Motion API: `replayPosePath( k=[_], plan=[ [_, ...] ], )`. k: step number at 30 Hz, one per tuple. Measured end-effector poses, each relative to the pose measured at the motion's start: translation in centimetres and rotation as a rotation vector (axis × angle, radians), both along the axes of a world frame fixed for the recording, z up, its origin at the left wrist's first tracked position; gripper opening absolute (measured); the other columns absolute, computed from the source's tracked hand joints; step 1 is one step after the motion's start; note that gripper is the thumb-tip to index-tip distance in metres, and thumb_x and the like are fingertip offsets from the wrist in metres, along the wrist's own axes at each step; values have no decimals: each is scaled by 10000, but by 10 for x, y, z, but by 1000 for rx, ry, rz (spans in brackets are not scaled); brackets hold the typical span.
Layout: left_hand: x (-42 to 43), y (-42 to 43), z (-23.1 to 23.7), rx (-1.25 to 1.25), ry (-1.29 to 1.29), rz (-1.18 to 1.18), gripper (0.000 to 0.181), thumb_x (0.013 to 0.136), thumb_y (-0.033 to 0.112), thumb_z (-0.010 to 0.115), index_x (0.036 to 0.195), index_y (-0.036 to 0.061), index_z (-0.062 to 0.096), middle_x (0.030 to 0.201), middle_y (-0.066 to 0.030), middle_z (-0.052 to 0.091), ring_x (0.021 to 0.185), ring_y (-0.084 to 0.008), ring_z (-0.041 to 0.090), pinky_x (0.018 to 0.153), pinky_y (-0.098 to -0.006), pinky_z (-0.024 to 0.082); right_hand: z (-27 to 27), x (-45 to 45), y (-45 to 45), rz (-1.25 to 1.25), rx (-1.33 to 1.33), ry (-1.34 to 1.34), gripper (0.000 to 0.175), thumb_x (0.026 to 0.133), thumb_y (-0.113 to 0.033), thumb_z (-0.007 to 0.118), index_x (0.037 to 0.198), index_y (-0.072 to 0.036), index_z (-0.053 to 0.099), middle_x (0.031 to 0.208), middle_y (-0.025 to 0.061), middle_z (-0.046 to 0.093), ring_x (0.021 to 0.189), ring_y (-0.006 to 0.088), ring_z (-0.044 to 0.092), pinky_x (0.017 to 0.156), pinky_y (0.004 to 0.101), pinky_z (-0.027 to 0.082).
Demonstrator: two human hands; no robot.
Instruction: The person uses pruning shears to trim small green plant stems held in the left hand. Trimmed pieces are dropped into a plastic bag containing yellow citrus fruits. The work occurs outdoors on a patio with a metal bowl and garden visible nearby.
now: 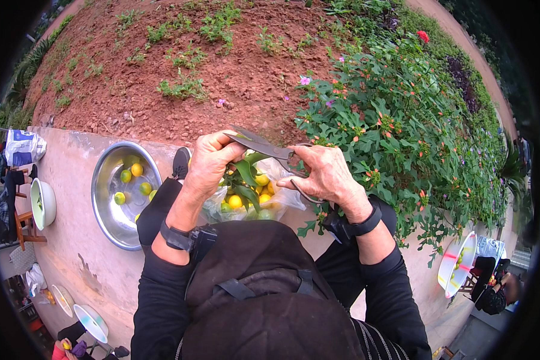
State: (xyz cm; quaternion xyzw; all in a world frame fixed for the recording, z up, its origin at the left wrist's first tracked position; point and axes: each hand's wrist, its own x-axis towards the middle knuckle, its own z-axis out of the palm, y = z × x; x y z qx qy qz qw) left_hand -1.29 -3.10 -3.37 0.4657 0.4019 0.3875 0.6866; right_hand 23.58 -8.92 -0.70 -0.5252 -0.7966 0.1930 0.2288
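In my right hand [321, 173] are the loop handles of dark metal scissors [263, 146], their blades parted and pointing left. My left hand [210, 163] pinches something small right by the blade tips; the fingers hide most of it. Green citrus leaves [247, 175] hang just below this hand. Beneath both hands, a clear plastic bag [290, 198] lies open between my legs, full of yellow and green citrus fruits [235, 201]. To the left, a shiny metal basin [100, 193] holds several more citrus fruits [137, 169].
Red soil [130, 90] with small weeds begins beyond the concrete ledge [72, 180]. A leafy flowering shrub [387, 135] crowds my right side. Other people sit at the far left, lower left and right, near pale basins [44, 202] and a striped basin [456, 265].
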Motion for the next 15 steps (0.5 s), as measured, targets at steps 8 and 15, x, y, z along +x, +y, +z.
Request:
replayPosePath(
  k=[8,15],
  plan=[
    [0,1,11,4,-39,-3,169,939,121,623,1041,9,699,717,47,575,623,-29,484,583,-190,405,-4,3,4,-225,-96,70,450,788,-403,786,952,-12,634,607,127,559,531,270,567,511,372,432],
    [3,0,7,10,-94,87,105,934,83,628,1016,27,665,766,23,609,692,-44,544,624,-207,453,7,-4,1,-61,-93,-56,669,732,-532,775,1098,9,634,893,192,683,852,371,664,721,444,527]
  ],
)
